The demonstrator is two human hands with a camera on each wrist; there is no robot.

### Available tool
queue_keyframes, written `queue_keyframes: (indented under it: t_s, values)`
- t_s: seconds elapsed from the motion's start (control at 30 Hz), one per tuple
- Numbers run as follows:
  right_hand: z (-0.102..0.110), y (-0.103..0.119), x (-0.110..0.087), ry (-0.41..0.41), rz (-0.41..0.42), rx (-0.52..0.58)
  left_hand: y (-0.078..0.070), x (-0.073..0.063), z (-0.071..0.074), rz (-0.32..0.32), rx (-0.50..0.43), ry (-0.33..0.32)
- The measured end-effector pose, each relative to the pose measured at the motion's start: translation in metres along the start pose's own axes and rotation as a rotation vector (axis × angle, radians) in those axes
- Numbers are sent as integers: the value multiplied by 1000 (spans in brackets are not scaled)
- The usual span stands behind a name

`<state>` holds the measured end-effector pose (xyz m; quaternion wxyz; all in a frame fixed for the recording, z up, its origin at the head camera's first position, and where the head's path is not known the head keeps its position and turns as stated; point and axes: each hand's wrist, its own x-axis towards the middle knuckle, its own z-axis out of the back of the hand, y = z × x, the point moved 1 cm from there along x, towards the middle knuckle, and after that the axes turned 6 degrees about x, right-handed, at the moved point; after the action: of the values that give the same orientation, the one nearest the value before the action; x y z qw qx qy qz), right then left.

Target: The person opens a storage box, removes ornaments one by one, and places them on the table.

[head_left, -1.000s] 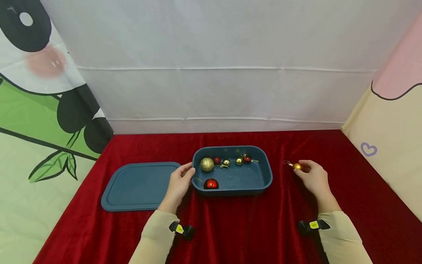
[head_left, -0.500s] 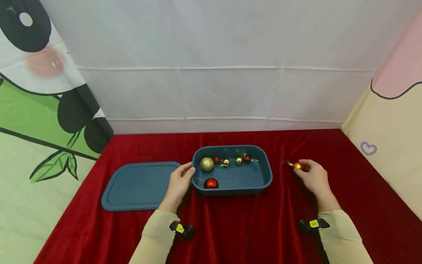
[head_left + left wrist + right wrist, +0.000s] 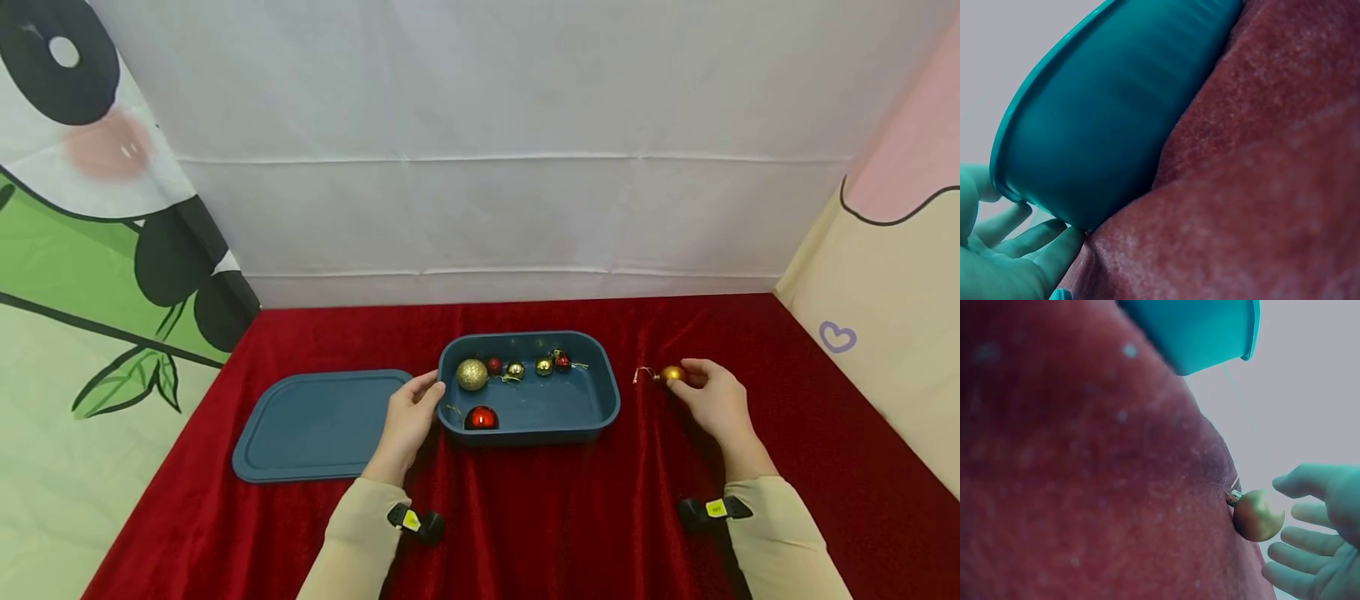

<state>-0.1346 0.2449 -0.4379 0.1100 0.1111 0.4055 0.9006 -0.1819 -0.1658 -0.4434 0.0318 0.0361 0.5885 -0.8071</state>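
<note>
At the left end of a blue box (image 3: pixel 536 437), my left hand (image 3: pixel 403 423) holds it, with the thumb at the rim and fingers against the outer wall. Inside lie a glittery gold bauble (image 3: pixel 472 375), a shiny red bauble (image 3: pixel 481 418) and several smaller red and gold ones. A gold bauble (image 3: pixel 672 374) with a thread loop lies on the red cloth to the box's right. My right hand (image 3: pixel 716 404) is right beside it. In the right wrist view the fingers (image 3: pixel 1300 561) are spread and uncurled, and this bauble (image 3: pixel 1258 516) sits just off their tips.
A blue lid (image 3: pixel 318 427) lies flat to the left of the box, partly behind my left hand. Red cloth (image 3: pixel 540 517) with folds covers the table. A white backdrop (image 3: pixel 517 225) rises behind the far edge, with printed sheets at both sides.
The gold bauble has shifted slightly left, away from my right hand's fingertips, and its thread loop points further left. My left hand and the box stay put.
</note>
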Motion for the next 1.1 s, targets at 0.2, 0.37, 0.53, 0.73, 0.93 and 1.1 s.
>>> queue_keyframes:
  t_s: [0.2,0.37,0.53,0.73,0.93,1.1]
  values:
    - [0,4,-1,-16,7,-8,1,0,-1,8,-16,8]
    - [-1,8,-4,-60,19,-1,3,1,-3,0,-16,19]
    - [-1,14,-6,-97,60,4,3,0,-3,0,-21,27]
    - [-3,27,-9,-78,65,26,2,0,-2,-1,-25,29]
    - [-10,48,-12,-69,96,98,3,1,-1,-11,-24,25]
    - [-17,68,-13,-42,122,166,5,1,0,-12,-23,21]
